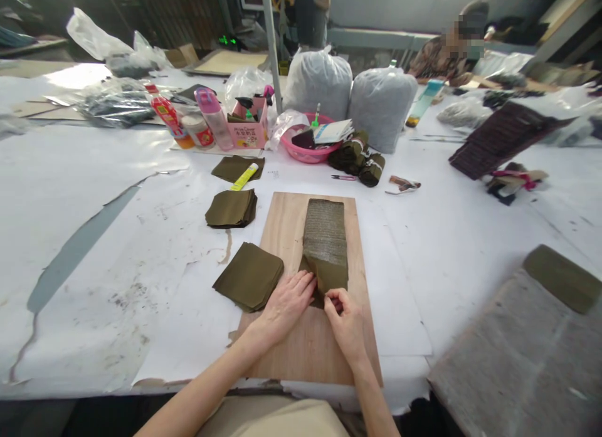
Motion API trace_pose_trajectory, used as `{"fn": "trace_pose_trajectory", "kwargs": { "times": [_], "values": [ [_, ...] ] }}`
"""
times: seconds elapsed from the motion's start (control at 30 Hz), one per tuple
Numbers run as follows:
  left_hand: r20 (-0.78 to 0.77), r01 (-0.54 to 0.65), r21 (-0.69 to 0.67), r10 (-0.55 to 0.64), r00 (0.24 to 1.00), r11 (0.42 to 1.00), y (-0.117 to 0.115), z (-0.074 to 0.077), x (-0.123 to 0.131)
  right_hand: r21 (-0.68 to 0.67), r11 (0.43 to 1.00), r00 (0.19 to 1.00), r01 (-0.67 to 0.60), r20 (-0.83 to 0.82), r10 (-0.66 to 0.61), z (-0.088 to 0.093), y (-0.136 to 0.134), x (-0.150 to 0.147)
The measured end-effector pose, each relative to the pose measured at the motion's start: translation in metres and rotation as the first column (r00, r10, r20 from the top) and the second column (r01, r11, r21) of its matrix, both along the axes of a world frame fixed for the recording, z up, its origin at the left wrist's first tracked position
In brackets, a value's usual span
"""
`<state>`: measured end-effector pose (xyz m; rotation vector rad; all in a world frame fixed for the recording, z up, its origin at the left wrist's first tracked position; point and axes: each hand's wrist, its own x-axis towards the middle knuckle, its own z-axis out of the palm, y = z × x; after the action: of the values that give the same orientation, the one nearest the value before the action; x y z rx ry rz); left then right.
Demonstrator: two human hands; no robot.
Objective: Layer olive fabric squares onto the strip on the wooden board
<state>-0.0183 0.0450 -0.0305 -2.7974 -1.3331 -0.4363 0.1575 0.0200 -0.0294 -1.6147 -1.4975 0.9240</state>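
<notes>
On a wooden board [282, 230] lies a dark olive fabric strip [324, 227], its upper part greyish and ribbed. An olive fabric piece [333, 273] covers the lower end of it, with a raised fold between my hands. My left hand [290, 296] has its fingers close together on the left side of this piece, gripping its edge; the thumb is mostly hidden. At the lower right edge, my right hand [344, 315] pinches the piece between thumb and curled fingers. A stack of olive fabric pieces [249, 277] overlaps the board's left side, near my left hand.
Farther left are another fabric stack [230, 209] and a yellow glue tube [244, 177]. A pink basket [305, 153], rolled fabric bundles [371, 169], snips [344, 177] and bottles [214, 120] stand behind. Grey fabric [522, 349] lies right. A person [437, 57] is in the background.
</notes>
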Motion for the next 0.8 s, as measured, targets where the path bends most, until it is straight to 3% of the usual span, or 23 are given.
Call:
{"fn": "trace_pose_trajectory", "kwargs": {
  "times": [0.1, 0.23, 0.37, 0.43, 0.5, 0.53, 0.6, 0.7, 0.8],
  "values": [
    [-0.037, -0.085, -0.016, 0.085, 0.996, 0.996, 0.004, -0.004, 0.01, -0.061, 0.993, 0.975, 0.102, -0.194, -0.112, -0.006, 0.0, 0.005],
    [-0.077, -0.089, -0.016, 0.087, 0.993, 0.996, 0.005, -0.003, 0.009, -0.135, 0.942, 0.808, 0.308, -0.485, -0.334, -0.004, 0.005, 0.034],
    [-0.096, -0.089, -0.015, 0.087, 0.992, 0.996, 0.003, -0.002, 0.01, 0.006, 0.829, 0.665, 0.559, -0.601, -0.444, 0.02, 0.004, 0.091],
    [-0.085, -0.086, -0.036, 0.083, 0.993, 0.996, 0.004, -0.002, 0.011, 0.054, 0.792, 0.673, 0.608, -0.566, -0.477, 0.037, -0.005, 0.113],
    [-0.056, -0.078, -0.065, 0.075, 0.996, 0.995, 0.005, -0.001, 0.01, 0.077, 0.823, 0.77, 0.563, -0.411, -0.489, 0.051, -0.02, 0.12],
    [-0.035, -0.075, -0.082, 0.072, 0.997, 0.994, 0.007, 0.0, 0.008, 0.062, 0.875, 0.846, 0.48, -0.298, -0.442, 0.056, -0.028, 0.116],
    [0.038, -0.05, -0.111, 0.054, 0.998, 0.993, 0.008, 0.004, 0.004, -0.025, 0.98, 0.975, 0.199, -0.094, -0.201, 0.06, -0.044, 0.094],
    [0.176, -0.037, -0.168, 0.067, 0.982, 0.985, 0.007, 0.015, -0.005, -0.184, 0.976, 0.991, -0.12, 0.037, 0.129, 0.052, -0.063, 0.046],
    [0.286, 0.04, -0.284, 0.045, 0.957, 0.958, -0.003, 0.026, -0.011, -0.248, 0.946, 0.966, -0.207, 0.103, 0.239, 0.039, -0.076, 0.009]
  ]
}}
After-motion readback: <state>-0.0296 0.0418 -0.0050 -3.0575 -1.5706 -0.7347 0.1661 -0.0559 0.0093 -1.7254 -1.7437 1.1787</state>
